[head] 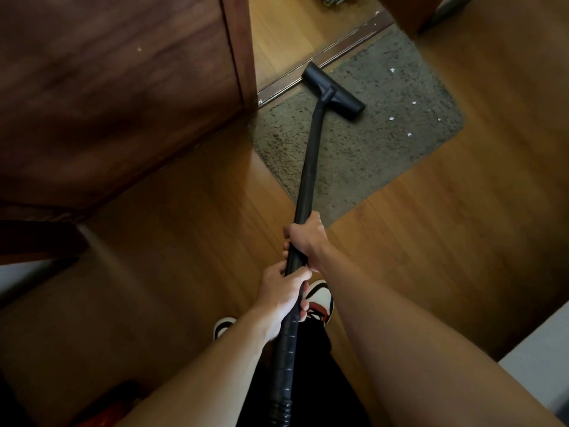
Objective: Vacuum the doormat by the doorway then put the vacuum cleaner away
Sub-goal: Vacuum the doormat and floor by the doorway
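A grey-green shaggy doormat (pixel 385 127) lies on the wood floor against the door threshold. Several small white scraps (pixel 391 118) dot its right half. The black vacuum head (pixel 334 91) rests on the mat's far left part, close to the threshold. Its long black wand (pixel 309 171) runs back toward me. My right hand (pixel 306 238) grips the wand higher up, and my left hand (pixel 284 298) grips it just below, near the ribbed hose (pixel 284 365). The vacuum's body is out of view.
An open dark wooden door (pixel 117 97) stands at the left, its edge beside the mat. The metal threshold strip (pixel 323 55) crosses the doorway, with more wood floor beyond. My shoes (pixel 321 300) are under my hands. A pale surface (pixel 542 365) sits at the lower right.
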Demonstrator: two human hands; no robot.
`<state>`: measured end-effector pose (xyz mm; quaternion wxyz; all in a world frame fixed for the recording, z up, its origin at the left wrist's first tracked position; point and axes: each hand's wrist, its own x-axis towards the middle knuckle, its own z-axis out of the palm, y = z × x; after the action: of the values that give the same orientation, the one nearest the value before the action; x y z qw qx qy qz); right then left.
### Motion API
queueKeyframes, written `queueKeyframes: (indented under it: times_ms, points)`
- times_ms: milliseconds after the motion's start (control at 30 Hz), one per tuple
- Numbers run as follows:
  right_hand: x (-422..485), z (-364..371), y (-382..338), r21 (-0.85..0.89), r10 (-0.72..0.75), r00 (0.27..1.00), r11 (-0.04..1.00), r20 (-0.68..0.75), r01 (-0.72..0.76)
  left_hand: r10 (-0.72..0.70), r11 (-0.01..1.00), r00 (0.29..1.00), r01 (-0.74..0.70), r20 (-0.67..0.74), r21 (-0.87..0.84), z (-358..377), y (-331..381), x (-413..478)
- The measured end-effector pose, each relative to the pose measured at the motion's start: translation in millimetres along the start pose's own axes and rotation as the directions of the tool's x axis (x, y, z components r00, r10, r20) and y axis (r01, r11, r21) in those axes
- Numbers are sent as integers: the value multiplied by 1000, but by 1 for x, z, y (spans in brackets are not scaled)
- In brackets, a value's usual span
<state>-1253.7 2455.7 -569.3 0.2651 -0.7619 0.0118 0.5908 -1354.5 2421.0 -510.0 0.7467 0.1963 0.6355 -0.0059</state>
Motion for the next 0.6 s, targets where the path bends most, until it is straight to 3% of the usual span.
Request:
queueKeyframes:
  times_ms: [267,600]
  points:
    - [-41,44,24,41,41,998,998,43,-43,-17,1000,1000,17,-4,21,-51,-19,-35]
    - [-56,56,27,75,4,1000,997,-6,-3,-26,997,1000,26,8,71,-69,-16,-47]
